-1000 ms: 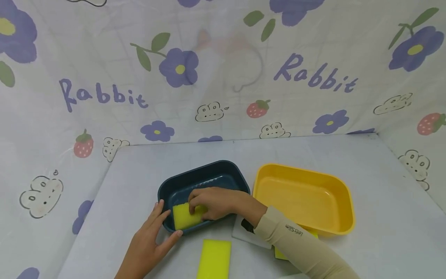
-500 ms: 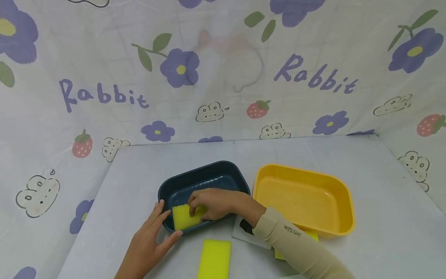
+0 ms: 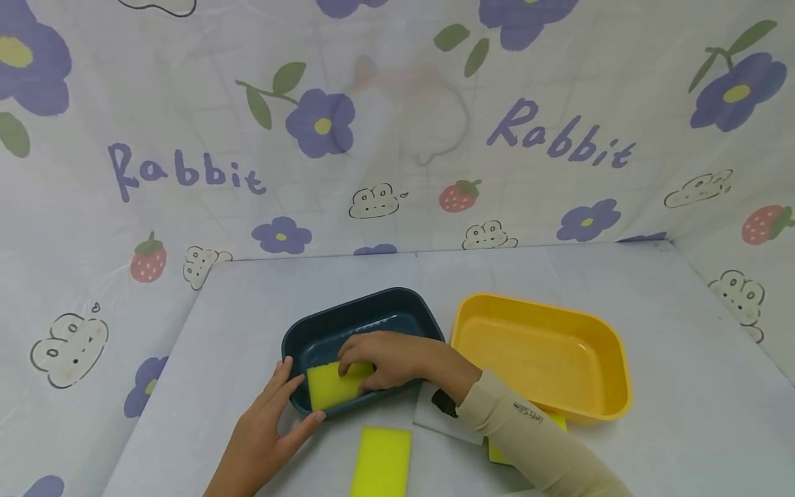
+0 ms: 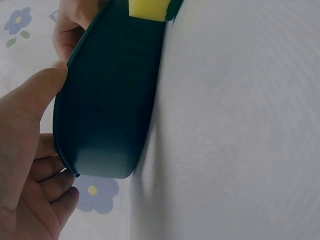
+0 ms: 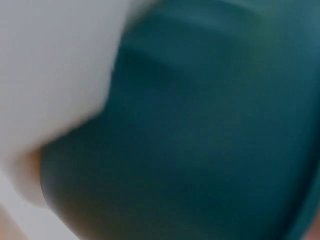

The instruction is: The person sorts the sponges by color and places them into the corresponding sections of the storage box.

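In the head view, a yellow sponge (image 3: 324,388) sits at the front left inside a dark blue dish (image 3: 397,306). My right hand (image 3: 381,359) reaches into the dish and pinches the sponge's right end between thumb and bent fingers. At the dish's left corner my left hand (image 3: 263,421) holds the rim, thumb in front and fingers along the left side. The left wrist view shows the left thumb (image 4: 52,75) on the rim and the other fingers bent near the dish wall (image 4: 107,90). The dish wall (image 5: 200,145) fills most of the blurred right wrist view.
A yellow dish (image 3: 540,352) stands right of the dark one. A second yellow sponge (image 3: 381,461) lies on the table in front. Under the right forearm are a flat white piece (image 3: 437,417) and another yellow piece (image 3: 499,452). A printed curtain (image 3: 397,138) hangs behind the table.
The right hand has shifted very slightly to the right and up, still pinching the sponge. The left hand, the dishes and the other sponges look the same.
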Available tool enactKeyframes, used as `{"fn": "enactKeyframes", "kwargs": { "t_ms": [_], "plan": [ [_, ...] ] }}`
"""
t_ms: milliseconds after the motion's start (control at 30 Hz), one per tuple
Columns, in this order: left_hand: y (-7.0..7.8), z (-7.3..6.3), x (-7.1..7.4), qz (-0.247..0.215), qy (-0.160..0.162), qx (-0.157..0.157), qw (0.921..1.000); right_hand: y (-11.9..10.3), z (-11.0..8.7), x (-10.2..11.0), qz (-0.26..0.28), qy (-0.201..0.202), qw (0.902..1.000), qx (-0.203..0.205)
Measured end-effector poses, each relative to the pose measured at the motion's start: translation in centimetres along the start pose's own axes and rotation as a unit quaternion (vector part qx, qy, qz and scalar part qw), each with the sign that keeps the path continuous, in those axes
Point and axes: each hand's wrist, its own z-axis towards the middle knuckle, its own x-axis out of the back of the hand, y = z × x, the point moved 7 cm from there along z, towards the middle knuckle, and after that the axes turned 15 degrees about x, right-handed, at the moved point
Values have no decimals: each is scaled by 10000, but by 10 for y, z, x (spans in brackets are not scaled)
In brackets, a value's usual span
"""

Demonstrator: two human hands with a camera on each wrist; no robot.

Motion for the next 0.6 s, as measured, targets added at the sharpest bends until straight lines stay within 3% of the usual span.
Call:
{"fn": "enactKeyframes", "kwargs": {
  "t_ms": [233,467,600],
  "plan": [
    [1,-1,0,21,70,-68,10000,-4,-21,19,126,280,9994,-163],
    [-2,0,-1,69,-15,110,9999,-15,-42,23,58,317,9986,-425],
    [-2,0,-3,8,-119,175,9998,-25,-53,24,-111,351,9987,-338]
  ]
}}
